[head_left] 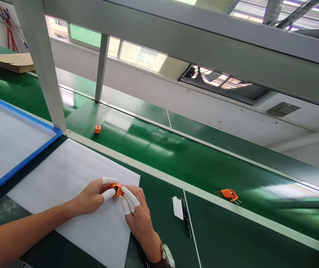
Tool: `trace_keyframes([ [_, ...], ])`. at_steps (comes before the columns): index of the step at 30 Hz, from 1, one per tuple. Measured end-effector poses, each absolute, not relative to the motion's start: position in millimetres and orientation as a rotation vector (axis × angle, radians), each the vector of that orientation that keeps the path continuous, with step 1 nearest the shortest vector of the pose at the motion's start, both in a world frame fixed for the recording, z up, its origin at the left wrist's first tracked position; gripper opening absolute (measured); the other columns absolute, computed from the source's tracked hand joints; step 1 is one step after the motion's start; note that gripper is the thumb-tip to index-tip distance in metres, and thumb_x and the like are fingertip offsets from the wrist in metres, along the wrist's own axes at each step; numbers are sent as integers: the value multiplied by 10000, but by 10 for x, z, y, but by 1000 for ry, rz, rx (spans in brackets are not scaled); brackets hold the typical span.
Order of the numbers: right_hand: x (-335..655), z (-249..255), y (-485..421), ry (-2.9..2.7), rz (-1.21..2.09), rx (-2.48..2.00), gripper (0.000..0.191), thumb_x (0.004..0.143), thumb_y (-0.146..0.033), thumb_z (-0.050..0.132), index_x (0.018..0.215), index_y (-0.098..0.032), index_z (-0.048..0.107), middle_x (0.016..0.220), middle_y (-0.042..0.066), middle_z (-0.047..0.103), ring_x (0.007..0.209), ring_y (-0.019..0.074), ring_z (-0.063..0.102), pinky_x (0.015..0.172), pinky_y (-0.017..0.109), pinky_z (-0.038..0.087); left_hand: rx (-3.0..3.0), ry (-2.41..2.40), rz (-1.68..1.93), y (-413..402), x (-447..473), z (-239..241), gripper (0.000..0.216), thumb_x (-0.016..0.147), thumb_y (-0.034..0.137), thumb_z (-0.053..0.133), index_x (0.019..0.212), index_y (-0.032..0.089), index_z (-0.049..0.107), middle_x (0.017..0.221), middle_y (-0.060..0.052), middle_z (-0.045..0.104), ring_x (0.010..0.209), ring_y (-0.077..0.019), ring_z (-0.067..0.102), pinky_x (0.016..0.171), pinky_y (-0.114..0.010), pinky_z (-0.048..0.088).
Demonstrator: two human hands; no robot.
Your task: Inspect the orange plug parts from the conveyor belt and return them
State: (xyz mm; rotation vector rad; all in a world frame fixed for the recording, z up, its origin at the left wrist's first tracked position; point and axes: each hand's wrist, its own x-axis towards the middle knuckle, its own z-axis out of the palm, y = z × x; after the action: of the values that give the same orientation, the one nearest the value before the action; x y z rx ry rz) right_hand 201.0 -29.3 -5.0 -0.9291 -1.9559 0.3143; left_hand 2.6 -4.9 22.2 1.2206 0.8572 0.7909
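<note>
A small orange plastic part (pixel 117 188) with a dark opening is held between both hands, above a white sheet (pixel 78 167) on the dark green table. My left hand (pixel 91 195) comes from the left and pinches its left side between thumb and finger. On the right side, the fingers of my right hand (pixel 140 214) are closed on the same part. White finger covers sit on several fingertips of both hands. The fingers hide much of the part, so its exact kind is unclear. A wristwatch (pixel 167 256) is on my right wrist.
A blue-rimmed tray (pixel 22 163) lies at left. A white card (pixel 177 207) and a dark pen-like tool (pixel 186 217) are right of my hands. Beyond the pale rail, a green surface (pixel 159 160) carries an orange block (pixel 97 129) and another orange piece (pixel 230 194). A grey post (pixel 40 63) rises at left.
</note>
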Motion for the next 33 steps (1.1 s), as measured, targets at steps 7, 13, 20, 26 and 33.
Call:
trace_keyframes([
  [7,1990,-37,-298,-1900,394,-885,554,930,-21,541,1398,-318,514,1223,90,651,1084,249,619,878,470,561,1175,842,774,-29,18,192,359,865,371,689,1203,257,730,1204,-28,745,1199,-299,649,1067,-451,505],
  [13,1992,-5,-300,-1816,708,-942,353,953,-162,591,1269,-315,626,1241,69,656,1130,234,639,937,441,579,1186,901,789,-65,25,115,388,877,304,670,1258,236,698,1210,-48,741,1154,-282,675,1039,-420,533],
  [20,2006,25,-287,-1467,1261,-1025,357,943,-369,639,1287,-271,641,1207,71,731,1091,264,713,939,461,612,1325,912,817,-128,10,122,394,877,263,637,1267,243,683,1357,-33,655,1254,-278,612,1087,-400,507],
  [26,1990,49,-321,-1495,1270,-1033,360,974,-343,580,1325,-271,616,1321,61,668,1201,253,652,1025,428,561,1556,919,789,-171,-6,168,449,907,206,554,1352,238,604,1391,-38,627,1318,-279,558,1115,-463,482],
  [33,2003,24,-321,-1502,1311,-992,350,967,-284,587,1316,-293,613,1313,49,661,1168,241,658,1030,415,546,1495,966,772,-175,15,181,455,878,133,546,1317,229,618,1347,-36,657,1271,-244,598,1115,-426,491],
])
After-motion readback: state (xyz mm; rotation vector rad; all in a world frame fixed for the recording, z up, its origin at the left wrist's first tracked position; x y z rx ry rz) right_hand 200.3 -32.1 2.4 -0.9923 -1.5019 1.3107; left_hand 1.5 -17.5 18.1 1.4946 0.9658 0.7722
